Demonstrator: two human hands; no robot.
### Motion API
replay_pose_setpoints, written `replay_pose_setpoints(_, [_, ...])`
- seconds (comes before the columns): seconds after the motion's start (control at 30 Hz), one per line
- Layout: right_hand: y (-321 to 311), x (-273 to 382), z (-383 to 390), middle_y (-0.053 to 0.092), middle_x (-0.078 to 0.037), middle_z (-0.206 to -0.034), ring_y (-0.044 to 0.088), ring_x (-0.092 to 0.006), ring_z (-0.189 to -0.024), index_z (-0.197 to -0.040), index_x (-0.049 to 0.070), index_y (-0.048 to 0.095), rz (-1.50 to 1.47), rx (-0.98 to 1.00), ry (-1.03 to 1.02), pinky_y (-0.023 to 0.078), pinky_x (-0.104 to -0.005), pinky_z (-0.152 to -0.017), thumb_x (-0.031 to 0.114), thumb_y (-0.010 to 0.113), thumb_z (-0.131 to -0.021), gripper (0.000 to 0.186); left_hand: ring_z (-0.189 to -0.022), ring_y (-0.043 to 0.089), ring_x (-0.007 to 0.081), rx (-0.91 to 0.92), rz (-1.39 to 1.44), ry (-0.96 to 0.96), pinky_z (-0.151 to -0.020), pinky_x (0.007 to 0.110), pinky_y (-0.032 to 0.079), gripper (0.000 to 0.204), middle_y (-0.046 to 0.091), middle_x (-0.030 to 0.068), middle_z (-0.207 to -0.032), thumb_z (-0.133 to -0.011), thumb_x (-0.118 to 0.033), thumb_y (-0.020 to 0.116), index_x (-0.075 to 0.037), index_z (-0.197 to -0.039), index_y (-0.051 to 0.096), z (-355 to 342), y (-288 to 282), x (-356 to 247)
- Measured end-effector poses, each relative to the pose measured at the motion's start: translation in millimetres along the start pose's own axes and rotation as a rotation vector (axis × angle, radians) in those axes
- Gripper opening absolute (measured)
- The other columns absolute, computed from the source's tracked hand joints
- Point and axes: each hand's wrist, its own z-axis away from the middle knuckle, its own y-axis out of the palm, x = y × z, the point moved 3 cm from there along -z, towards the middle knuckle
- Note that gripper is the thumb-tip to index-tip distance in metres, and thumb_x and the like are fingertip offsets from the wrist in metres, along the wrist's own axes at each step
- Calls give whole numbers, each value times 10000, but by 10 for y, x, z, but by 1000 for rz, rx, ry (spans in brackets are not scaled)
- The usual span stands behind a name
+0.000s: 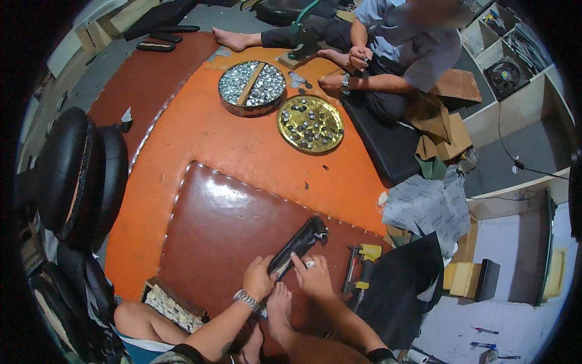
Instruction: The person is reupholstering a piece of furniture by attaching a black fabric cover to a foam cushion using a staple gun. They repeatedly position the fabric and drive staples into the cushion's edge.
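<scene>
A narrow black padded strip [301, 239] with loose folded material at its far end lies at a slant above my bare foot. My left hand [259, 279], a watch at the wrist, grips its lower end. My right hand [312, 278], with a ring on it, rests against the strip's right side, index finger on it and fingers apart. A yellow and black pneumatic stapler [368, 261] lies right of that hand on the maroon studded pad [215, 221].
Another person [382, 79] sits across the orange floor [145, 206], beside a tin of silvery pieces [233, 82] and a brass tray [291, 142] of small caps. Black cushions [66, 176] are stacked at left. Black sheeting [394, 291], crumpled paper [424, 206] and wooden compartments [515, 145] are at right.
</scene>
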Motion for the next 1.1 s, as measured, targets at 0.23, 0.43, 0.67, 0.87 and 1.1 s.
replay_pose_setpoints(0.23, [-70, 51, -55, 663, -119, -1144, 608, -338, -1121, -1151, 87, 731, -52, -148, -208, 490, -512, -1009, 173, 730, -870, 293, -1096, 667, 410, -77, -77, 8, -949, 510, 545, 517, 698, 175, -1113, -824, -195, 833, -101, -1308, 677, 35, 65, -22])
replay_pose_setpoints(0.43, [6, 210, -6, 683, -57, -1122, 626, -294, -1103, -1007, 100, 726, -144, -141, -266, 505, -474, -989, 173, 789, -805, 224, -1109, 670, 405, -54, -89, -95, -950, 505, 546, 478, 706, 158, -1155, -849, -250, 831, -115, -1280, 676, -90, 105, -31])
replay_pose_setpoints(0.67, [-3, 205, 15, 696, -79, -1185, 632, -314, -1128, -1116, 83, 739, -133, -37, -134, 507, -482, -977, 169, 760, -823, 306, -1107, 671, 391, -91, -108, -91, -922, 514, 561, 434, 700, 147, -1129, -849, -274, 842, -119, -1222, 684, -106, 149, -43])
replay_pose_setpoints(0.87, [317, 89, 43, 718, -49, -954, 662, -222, -821, -1143, 83, 755, -729, -104, 689, 513, -354, -753, 201, 725, -970, 212, -1104, 651, 404, -52, -11, -11, -944, 507, 535, 504, 679, 150, -1140, -819, -212, 840, -120, -1284, 670, -65, 191, 18])
replay_pose_setpoints(1.1, [677, -147, 33, 722, 45, -980, 627, -67, -840, -1105, 106, 712, -1224, 149, 1057, 473, -252, -732, 304, 664, -1074, 206, -1263, 580, 396, -56, -15, 76, -1061, 491, 487, 688, 645, 182, -1361, -828, -87, 756, -21, -1480, 547, 42, 228, -18])
